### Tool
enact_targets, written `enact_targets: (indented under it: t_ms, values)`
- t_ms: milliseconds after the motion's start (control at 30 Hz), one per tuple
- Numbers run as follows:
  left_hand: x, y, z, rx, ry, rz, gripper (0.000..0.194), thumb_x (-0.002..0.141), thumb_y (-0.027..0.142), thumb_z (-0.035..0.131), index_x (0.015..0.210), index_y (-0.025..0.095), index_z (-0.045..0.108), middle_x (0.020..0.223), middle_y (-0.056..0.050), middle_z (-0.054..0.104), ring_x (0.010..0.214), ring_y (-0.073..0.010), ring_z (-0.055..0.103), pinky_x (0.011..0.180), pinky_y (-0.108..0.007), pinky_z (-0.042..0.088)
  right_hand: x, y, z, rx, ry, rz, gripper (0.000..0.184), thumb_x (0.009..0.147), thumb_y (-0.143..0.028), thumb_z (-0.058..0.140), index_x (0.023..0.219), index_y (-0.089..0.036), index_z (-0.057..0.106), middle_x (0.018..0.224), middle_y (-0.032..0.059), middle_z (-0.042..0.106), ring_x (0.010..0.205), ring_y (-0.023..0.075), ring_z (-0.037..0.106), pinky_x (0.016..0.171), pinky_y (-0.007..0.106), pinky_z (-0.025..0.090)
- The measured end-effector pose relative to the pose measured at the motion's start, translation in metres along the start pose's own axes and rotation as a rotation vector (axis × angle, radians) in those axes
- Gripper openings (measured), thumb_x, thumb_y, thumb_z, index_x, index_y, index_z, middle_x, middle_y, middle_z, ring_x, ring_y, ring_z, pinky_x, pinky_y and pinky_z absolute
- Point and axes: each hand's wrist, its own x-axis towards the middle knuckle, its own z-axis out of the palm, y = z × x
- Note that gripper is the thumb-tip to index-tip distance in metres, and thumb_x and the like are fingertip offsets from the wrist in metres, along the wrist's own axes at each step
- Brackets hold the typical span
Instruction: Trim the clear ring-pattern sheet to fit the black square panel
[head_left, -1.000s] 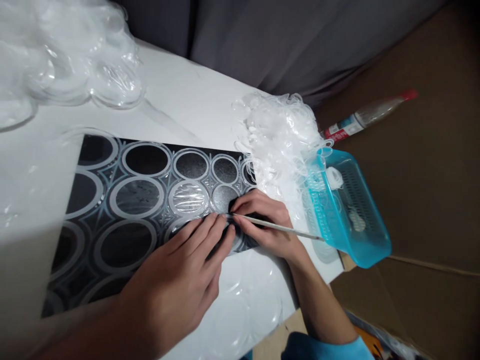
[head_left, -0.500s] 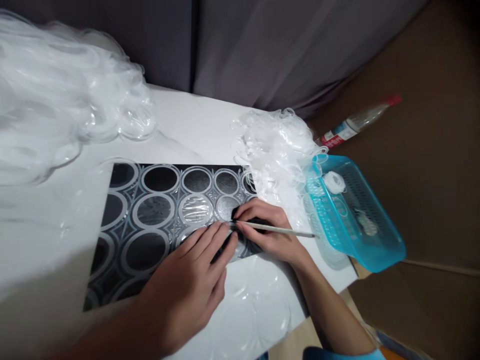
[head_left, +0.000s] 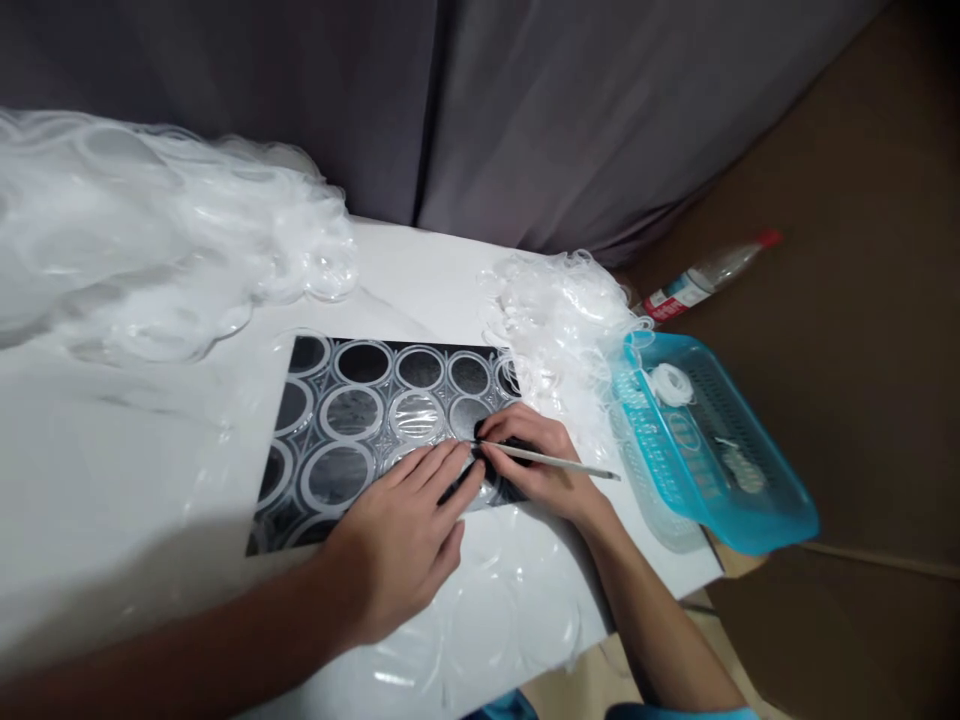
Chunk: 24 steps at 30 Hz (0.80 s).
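A black sheet point(head_left: 307, 445) with rows of pale rings lies on the white table. My left hand point(head_left: 405, 530) rests flat on its lower part, fingers stretched out and side by side. Pinched between the fingertips of my right hand point(head_left: 544, 465) is a thin, pale stick-like tool point(head_left: 577, 464). One end of the tool sticks out to the right past the hand; the other end is at the sheet, close to my left fingertips. I cannot make out its tip. A shiny clear film point(head_left: 418, 415) covers one of the rings.
Clear round plastic pieces point(head_left: 172, 235) are heaped at the left. A tangle of thin clear rings point(head_left: 559, 310) touches the sheet's far right corner. At the right stands a blue basket point(head_left: 750, 430) with a white coil point(head_left: 671, 385) inside. Behind it leans a red-capped bottle point(head_left: 697, 285).
The camera view has shifted, so the sheet and piles appear farther right and slightly lower. Both hands keep nearly the same pose, and the tool stays in my right hand.
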Motion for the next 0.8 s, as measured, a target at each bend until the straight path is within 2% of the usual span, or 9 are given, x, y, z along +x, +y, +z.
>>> enact_targets:
  t_ms: [100,333,467,600,700,800]
  values:
    - [0.0,0.0,0.0,0.038,-0.045,-0.005,0.054,0.114,0.035,0.049,0.163,0.013,0.055,0.166,-0.018,0.058,0.155,-0.0335,0.053,0.129,-0.05,0.04,0.0,-0.002,0.002,-0.021,0.013,-0.022,0.011,0.105,-0.024,0.073,0.094,-0.022,0.076,0.102,0.0074,0.079,0.098,0.0224,0.075,0.091,0.039,0.06]
    - [-0.002,-0.001,-0.002,0.067,-0.038,-0.009,0.055,0.115,0.038,0.049,0.166,0.018,0.051,0.171,-0.014,0.054,0.158,-0.0303,0.051,0.131,-0.048,0.037,-0.003,-0.003,0.002,-0.053,0.037,-0.04,0.01,0.106,-0.026,0.072,0.098,-0.023,0.076,0.105,0.0091,0.079,0.098,0.0239,0.076,0.089,0.039,0.061]
    - [-0.004,0.001,-0.004,0.083,-0.043,0.0,0.053,0.116,0.036,0.047,0.167,0.019,0.051,0.173,-0.013,0.052,0.16,-0.0299,0.048,0.131,-0.048,0.037,-0.007,0.004,-0.011,-0.055,0.156,0.0,0.006,0.104,-0.029,0.074,0.104,-0.023,0.077,0.107,0.0094,0.079,0.102,0.0256,0.075,0.094,0.041,0.06]
    - [-0.006,0.002,-0.006,0.088,-0.017,0.014,0.053,0.116,0.033,0.046,0.167,0.019,0.05,0.171,-0.014,0.053,0.159,-0.032,0.049,0.129,-0.05,0.04,-0.013,0.011,-0.029,-0.039,0.265,0.088,0.013,0.102,-0.035,0.078,0.099,-0.022,0.077,0.107,0.0096,0.08,0.103,0.0268,0.075,0.097,0.043,0.059]
    - [-0.006,0.003,-0.008,0.068,0.018,0.089,0.055,0.114,0.027,0.05,0.167,0.017,0.049,0.167,-0.016,0.057,0.157,-0.032,0.05,0.129,-0.05,0.04,-0.02,0.008,-0.035,-0.018,0.271,0.168,0.016,0.101,-0.038,0.079,0.099,-0.023,0.078,0.106,0.0088,0.081,0.098,0.0265,0.075,0.092,0.043,0.058]
    - [-0.006,0.004,-0.01,0.081,0.015,0.199,0.056,0.11,0.022,0.055,0.165,0.014,0.05,0.164,-0.018,0.059,0.153,-0.0329,0.054,0.126,-0.048,0.042,-0.031,-0.004,-0.033,0.004,0.253,0.172,0.016,0.1,-0.038,0.08,0.1,-0.022,0.079,0.109,0.0105,0.081,0.102,0.0276,0.074,0.092,0.045,0.058]
